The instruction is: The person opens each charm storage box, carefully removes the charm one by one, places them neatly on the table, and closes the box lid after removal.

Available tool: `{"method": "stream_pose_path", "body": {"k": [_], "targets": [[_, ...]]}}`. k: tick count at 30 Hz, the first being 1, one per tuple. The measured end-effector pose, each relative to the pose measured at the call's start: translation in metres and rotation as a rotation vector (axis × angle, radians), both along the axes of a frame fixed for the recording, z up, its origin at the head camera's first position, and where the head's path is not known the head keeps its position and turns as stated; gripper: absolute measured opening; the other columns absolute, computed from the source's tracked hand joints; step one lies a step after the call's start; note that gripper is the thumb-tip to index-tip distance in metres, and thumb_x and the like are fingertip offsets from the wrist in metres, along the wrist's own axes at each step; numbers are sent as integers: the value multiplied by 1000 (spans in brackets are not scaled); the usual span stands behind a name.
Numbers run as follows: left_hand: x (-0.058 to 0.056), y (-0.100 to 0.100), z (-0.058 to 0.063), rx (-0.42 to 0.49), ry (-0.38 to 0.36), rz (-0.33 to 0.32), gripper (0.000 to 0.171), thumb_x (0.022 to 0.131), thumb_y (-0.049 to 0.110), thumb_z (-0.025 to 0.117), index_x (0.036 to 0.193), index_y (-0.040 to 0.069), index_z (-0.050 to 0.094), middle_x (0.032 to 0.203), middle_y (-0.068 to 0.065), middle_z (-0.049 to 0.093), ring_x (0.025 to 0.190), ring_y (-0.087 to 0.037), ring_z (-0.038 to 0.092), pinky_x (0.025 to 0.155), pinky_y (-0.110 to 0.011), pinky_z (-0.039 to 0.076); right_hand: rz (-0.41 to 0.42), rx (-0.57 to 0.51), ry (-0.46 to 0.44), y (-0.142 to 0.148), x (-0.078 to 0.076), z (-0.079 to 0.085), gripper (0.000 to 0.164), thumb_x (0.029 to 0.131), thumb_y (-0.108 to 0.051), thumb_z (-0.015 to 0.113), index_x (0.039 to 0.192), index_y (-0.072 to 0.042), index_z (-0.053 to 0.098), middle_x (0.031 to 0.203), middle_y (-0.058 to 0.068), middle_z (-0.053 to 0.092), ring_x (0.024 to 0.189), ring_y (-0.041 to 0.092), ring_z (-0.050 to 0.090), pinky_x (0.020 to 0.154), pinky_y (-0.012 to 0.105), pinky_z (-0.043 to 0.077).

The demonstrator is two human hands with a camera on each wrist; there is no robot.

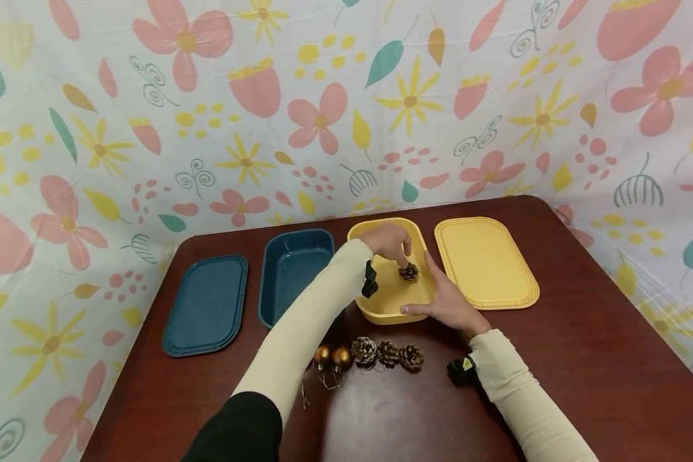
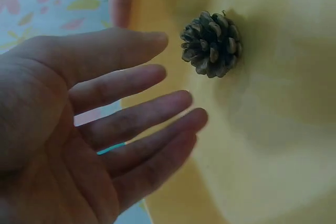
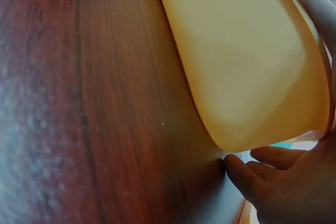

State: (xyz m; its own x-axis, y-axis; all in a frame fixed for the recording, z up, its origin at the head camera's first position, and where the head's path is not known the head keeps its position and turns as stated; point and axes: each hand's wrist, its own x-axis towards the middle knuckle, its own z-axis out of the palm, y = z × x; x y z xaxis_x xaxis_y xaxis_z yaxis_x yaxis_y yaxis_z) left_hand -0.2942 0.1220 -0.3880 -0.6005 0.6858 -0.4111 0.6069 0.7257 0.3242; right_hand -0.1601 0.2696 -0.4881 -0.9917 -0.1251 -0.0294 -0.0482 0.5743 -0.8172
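Inside the yellow box lies a small brown pinecone. My left hand reaches over the box from the left, its fingertips close above that pinecone. In the left wrist view the fingers are extended and spread, holding nothing, with a gap between them and the pinecone. My right hand holds the box at its near right corner, thumb by the front rim and fingers along the outer right side. The right wrist view shows the box wall close up, with several right fingers beside its corner.
Three pinecones lie in a row in front of the box, beside bronze ball ornaments partly hidden by my left sleeve. A blue box and blue lid stand left; a yellow lid lies right. Patterned cloth hangs behind the table.
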Motion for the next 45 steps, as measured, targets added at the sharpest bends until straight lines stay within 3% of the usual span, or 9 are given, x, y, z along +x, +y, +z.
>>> {"method": "stream_pose_path", "body": {"k": [5,8,17,25,31,38,42,45], "targets": [[-4,8,-1,-73,-188,63,37,95,23,70,132,17,66,130,-3,63,116,-22,64,99,-37,56,-2,14,5,-1,1,1,133,75,-49,87,162,-22,-10,170,17,2,156,42,11,121,63,23],[-5,12,-3,-113,-220,35,37,95,21,69,132,20,66,129,-2,63,114,-19,63,99,-34,56,4,25,9,-2,0,2,133,74,-50,86,162,-23,-10,170,17,3,156,43,12,121,63,24],[-4,21,-17,-196,-65,-94,41,92,21,74,132,25,64,129,2,60,94,-13,62,76,-25,53,13,6,21,-3,0,4,132,75,-48,86,163,-21,-9,170,16,3,156,43,12,121,64,23],[1,23,-21,-169,-44,-99,36,92,18,74,127,23,66,118,3,63,88,-12,61,71,-24,51,-2,-4,18,-1,2,-1,131,76,-42,87,163,-20,-9,170,16,3,156,43,11,121,64,22],[6,20,-17,-140,-74,-99,31,91,18,75,121,19,68,108,2,68,83,-12,64,70,-23,52,-1,-11,24,0,3,0,130,77,-42,87,163,-21,-9,170,16,3,156,43,12,121,65,22],[9,7,-13,-74,-6,-144,29,90,17,75,119,18,70,111,2,66,83,-9,62,73,-24,53,-2,-6,23,-2,3,-1,130,77,-41,87,163,-20,-8,170,16,3,156,42,12,121,63,23],[13,-3,-2,-29,73,-197,27,90,19,76,116,17,70,112,2,67,86,-10,61,72,-21,50,5,6,24,-2,1,0,131,77,-40,87,162,-19,-10,170,17,2,156,42,11,121,63,22],[21,-13,14,14,117,-251,28,91,21,75,119,16,70,109,0,69,87,-12,61,75,-22,50,13,15,19,0,0,1,133,76,-44,87,162,-19,-11,170,16,0,156,42,11,121,63,22]]}}
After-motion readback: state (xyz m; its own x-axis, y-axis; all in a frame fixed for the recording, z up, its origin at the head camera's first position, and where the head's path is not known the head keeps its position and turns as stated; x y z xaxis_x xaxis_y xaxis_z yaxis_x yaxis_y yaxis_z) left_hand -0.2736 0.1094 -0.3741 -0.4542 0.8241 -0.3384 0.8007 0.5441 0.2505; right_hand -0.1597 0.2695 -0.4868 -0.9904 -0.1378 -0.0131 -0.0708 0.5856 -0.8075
